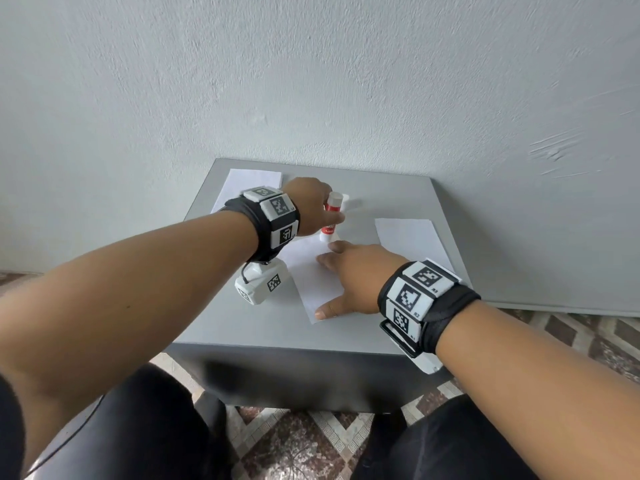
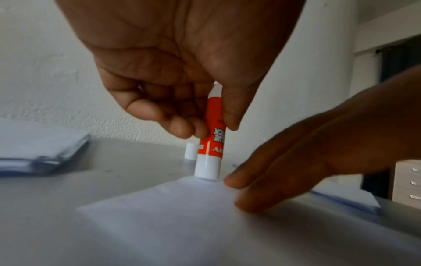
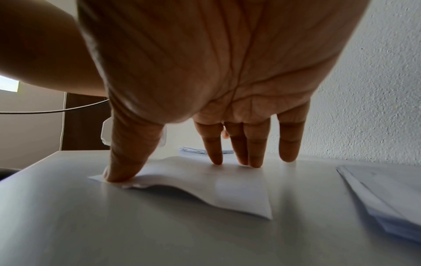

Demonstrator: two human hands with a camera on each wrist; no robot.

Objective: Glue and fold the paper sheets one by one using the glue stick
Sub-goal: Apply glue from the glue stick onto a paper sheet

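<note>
1. Left hand (image 1: 311, 206) pinches the glue stick (image 2: 210, 142) between thumb and curled fingers (image 2: 180, 126), upright, tip down on the far edge of the centre sheet (image 1: 311, 271), likely so glue goes on under firm downward pressure.
2. Right hand (image 1: 349, 275) lies flat, fingers straight and spread, thumb on the near corner, apparently pinning the sheet against sliding.
3. Cap (image 2: 190, 151) stands just behind the stick on the counter (image 1: 398, 202).
4. Paper stacks far-left (image 1: 249, 181) and right (image 1: 408, 237), well apart, probably one unglued, one finished; cannot tell which.
</note>
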